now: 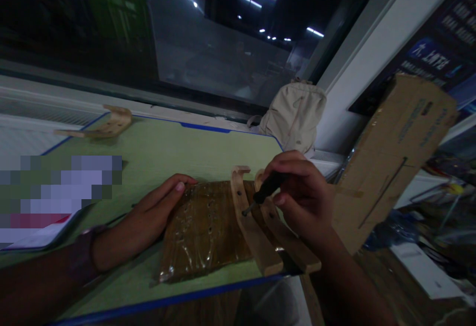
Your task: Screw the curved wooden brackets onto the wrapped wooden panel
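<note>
A brown wooden board (201,227), wrapped in shiny clear plastic, lies near the table's front edge. My left hand (158,207) holds its left side, thumb on top and fingers along the edge, partly hidden. Across the board's right part rest two curved light wooden pieces with holes, a left one (253,232) and a right one (288,239). My right hand (303,194) is closed around a black-handled screwdriver (266,187). The screwdriver is tilted, its tip at a hole in the left curved piece; whether a screw sits there is hard to see.
Another curved wooden piece (107,123) lies at the far left of the green-topped table (159,142). A blurred-out flat item (55,202) is at the left. Behind stands a beige backpack (295,113); a large cardboard box (397,152) leans at the right.
</note>
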The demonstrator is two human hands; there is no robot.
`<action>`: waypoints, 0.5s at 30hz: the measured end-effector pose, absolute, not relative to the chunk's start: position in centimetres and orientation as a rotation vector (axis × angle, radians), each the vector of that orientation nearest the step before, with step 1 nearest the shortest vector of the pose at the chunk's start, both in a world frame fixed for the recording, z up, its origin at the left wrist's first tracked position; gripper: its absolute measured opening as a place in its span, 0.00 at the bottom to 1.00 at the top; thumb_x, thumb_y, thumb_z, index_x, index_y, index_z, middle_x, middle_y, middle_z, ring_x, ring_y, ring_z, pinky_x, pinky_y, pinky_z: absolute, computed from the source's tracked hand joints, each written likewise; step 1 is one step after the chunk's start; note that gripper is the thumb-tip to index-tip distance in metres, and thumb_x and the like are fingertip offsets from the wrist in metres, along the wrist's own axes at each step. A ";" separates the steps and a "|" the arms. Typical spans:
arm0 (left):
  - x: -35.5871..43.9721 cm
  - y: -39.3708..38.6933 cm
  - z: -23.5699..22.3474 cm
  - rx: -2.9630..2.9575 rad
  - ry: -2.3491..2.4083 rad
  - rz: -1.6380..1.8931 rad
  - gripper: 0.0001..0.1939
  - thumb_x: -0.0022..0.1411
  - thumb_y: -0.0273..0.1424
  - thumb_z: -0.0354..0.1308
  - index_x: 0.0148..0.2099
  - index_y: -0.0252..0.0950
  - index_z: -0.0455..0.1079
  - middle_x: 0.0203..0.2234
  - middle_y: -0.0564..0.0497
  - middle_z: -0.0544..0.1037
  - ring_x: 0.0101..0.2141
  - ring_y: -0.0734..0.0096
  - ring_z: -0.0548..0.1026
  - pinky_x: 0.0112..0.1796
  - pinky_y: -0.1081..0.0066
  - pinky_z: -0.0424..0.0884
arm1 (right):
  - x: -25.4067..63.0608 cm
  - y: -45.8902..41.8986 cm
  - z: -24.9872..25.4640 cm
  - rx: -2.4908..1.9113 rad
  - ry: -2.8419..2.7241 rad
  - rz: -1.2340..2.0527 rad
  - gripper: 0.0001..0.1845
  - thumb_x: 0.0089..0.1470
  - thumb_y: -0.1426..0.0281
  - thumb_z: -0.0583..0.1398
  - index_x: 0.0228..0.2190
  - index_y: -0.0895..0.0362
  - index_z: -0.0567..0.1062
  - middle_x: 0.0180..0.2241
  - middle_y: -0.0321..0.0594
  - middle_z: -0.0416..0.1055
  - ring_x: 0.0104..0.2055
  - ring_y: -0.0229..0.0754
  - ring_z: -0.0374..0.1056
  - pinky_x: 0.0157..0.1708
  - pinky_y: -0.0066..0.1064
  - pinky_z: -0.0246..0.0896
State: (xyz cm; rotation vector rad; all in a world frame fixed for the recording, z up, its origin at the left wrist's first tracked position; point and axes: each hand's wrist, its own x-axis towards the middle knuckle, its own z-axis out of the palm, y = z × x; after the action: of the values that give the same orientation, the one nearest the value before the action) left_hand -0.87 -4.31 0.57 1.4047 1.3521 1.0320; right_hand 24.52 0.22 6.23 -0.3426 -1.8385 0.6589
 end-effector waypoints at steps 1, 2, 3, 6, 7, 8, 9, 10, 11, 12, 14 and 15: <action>-0.9 -4.3 0.6 1.404 1.357 1.034 0.24 0.66 0.57 0.47 0.45 0.43 0.69 0.39 0.51 0.78 0.42 0.59 0.75 0.41 0.64 0.72 | 24.5 0.0 6.2 -0.340 -1.878 0.690 0.18 0.58 0.65 0.64 0.51 0.49 0.76 0.43 0.42 0.72 0.45 0.45 0.72 0.42 0.40 0.73; -0.9 -4.3 0.6 1.402 1.361 1.036 0.25 0.65 0.57 0.47 0.45 0.43 0.69 0.39 0.50 0.78 0.42 0.58 0.75 0.42 0.64 0.73 | 24.4 -0.2 6.2 -0.349 -1.901 0.733 0.18 0.61 0.65 0.61 0.53 0.49 0.74 0.46 0.43 0.73 0.47 0.46 0.73 0.45 0.42 0.73; -0.9 -4.3 0.6 1.402 1.365 1.036 0.25 0.65 0.57 0.47 0.45 0.43 0.69 0.40 0.50 0.78 0.43 0.58 0.75 0.42 0.64 0.73 | 24.4 -0.5 6.2 -0.363 -1.905 0.775 0.18 0.63 0.67 0.59 0.54 0.48 0.73 0.47 0.43 0.74 0.47 0.45 0.74 0.46 0.42 0.73; -1.1 -4.2 0.2 1.409 1.364 1.028 0.25 0.66 0.56 0.47 0.46 0.43 0.69 0.41 0.50 0.78 0.42 0.58 0.76 0.43 0.63 0.73 | 24.3 -0.6 6.0 -0.424 -1.825 0.802 0.18 0.61 0.75 0.60 0.51 0.47 0.73 0.42 0.39 0.75 0.41 0.40 0.76 0.40 0.35 0.74; -1.2 -4.2 0.0 1.408 1.362 1.028 0.24 0.66 0.56 0.47 0.47 0.43 0.69 0.41 0.50 0.78 0.42 0.58 0.76 0.42 0.63 0.73 | 24.4 -0.5 5.9 -0.444 -1.790 0.767 0.19 0.58 0.76 0.63 0.49 0.47 0.73 0.40 0.37 0.75 0.39 0.39 0.75 0.38 0.33 0.74; -1.3 -4.2 -0.1 1.404 1.361 1.023 0.24 0.67 0.56 0.46 0.48 0.43 0.69 0.41 0.50 0.78 0.41 0.59 0.76 0.42 0.63 0.73 | 24.4 -0.4 5.8 -0.449 -1.761 0.715 0.21 0.55 0.78 0.65 0.48 0.47 0.73 0.38 0.36 0.73 0.37 0.38 0.74 0.36 0.32 0.73; -1.3 -4.2 -0.2 1.399 1.361 1.020 0.24 0.67 0.56 0.46 0.49 0.43 0.69 0.41 0.50 0.78 0.41 0.59 0.76 0.41 0.63 0.73 | 24.5 -0.2 5.8 -0.440 -1.745 0.661 0.22 0.53 0.78 0.67 0.47 0.47 0.73 0.37 0.35 0.72 0.37 0.38 0.73 0.35 0.32 0.72; -1.3 -4.2 -0.3 1.394 1.363 1.017 0.24 0.67 0.55 0.45 0.49 0.44 0.68 0.41 0.50 0.78 0.41 0.59 0.76 0.41 0.63 0.73 | 24.5 0.0 5.8 -0.417 -1.747 0.618 0.23 0.51 0.78 0.68 0.46 0.47 0.73 0.37 0.35 0.71 0.36 0.39 0.72 0.34 0.32 0.72; -1.3 -4.2 -0.3 1.394 1.365 1.015 0.24 0.67 0.55 0.45 0.49 0.44 0.68 0.41 0.50 0.78 0.41 0.59 0.76 0.41 0.63 0.73 | 24.6 0.1 5.8 -0.383 -1.769 0.596 0.22 0.52 0.77 0.67 0.47 0.46 0.73 0.38 0.36 0.70 0.37 0.39 0.72 0.35 0.34 0.72; -1.3 -4.2 -0.2 1.397 1.368 1.015 0.24 0.67 0.56 0.45 0.48 0.44 0.68 0.41 0.50 0.78 0.42 0.58 0.75 0.42 0.63 0.72 | 24.6 0.1 5.8 -0.349 -1.808 0.600 0.21 0.54 0.74 0.67 0.48 0.47 0.74 0.41 0.38 0.71 0.40 0.41 0.72 0.37 0.36 0.73; -1.2 -4.3 0.1 1.404 1.360 1.011 0.24 0.67 0.56 0.45 0.47 0.43 0.68 0.41 0.51 0.78 0.44 0.58 0.75 0.43 0.64 0.72 | 24.5 -0.1 6.0 -0.301 -1.885 0.657 0.18 0.59 0.70 0.63 0.50 0.47 0.74 0.48 0.42 0.71 0.46 0.45 0.73 0.44 0.43 0.74; -1.2 -4.3 0.2 1.409 1.352 1.010 0.24 0.67 0.56 0.45 0.47 0.43 0.68 0.41 0.51 0.78 0.44 0.58 0.74 0.44 0.64 0.72 | 24.4 -0.3 6.1 -0.298 -1.903 0.700 0.16 0.61 0.69 0.61 0.51 0.47 0.74 0.50 0.43 0.71 0.48 0.46 0.74 0.47 0.46 0.74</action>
State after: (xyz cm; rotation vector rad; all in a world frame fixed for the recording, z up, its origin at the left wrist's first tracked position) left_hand -1.15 -4.27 0.20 1.4089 1.3515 1.0096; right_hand 24.45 -0.29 6.07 -0.2977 -1.9027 0.6996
